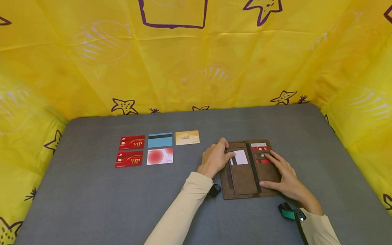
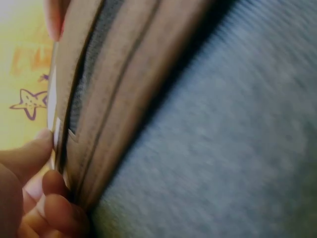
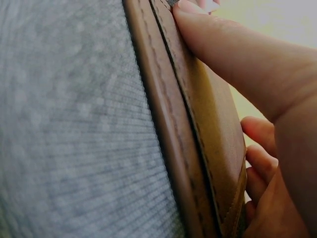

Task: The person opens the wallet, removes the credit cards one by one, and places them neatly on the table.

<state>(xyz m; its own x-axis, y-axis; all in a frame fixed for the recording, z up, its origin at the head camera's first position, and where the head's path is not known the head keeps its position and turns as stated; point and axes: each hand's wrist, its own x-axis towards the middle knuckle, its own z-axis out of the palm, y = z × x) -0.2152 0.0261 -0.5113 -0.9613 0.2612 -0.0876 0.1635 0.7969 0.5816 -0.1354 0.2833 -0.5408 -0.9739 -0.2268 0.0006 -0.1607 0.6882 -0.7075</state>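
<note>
Bright, evenly lit head view, softer wrist views, tabletop (image 2: 223, 139) blurred

The hands (image 1: 214, 159) (image 1: 288, 180) hide parts of the wallet (image 1: 245, 178), and the gold card (image 1: 179, 134) bears illegibly small print (image 1: 185, 137).

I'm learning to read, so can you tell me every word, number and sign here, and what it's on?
"VIP" on the upper red card.
"VIP" on the lower red card.
Too small to read: the other print on both of those, and the print on the gold card and the pink-circle card.
Any print on the wallet cards, inside the brown wallet, is too small too.
</note>
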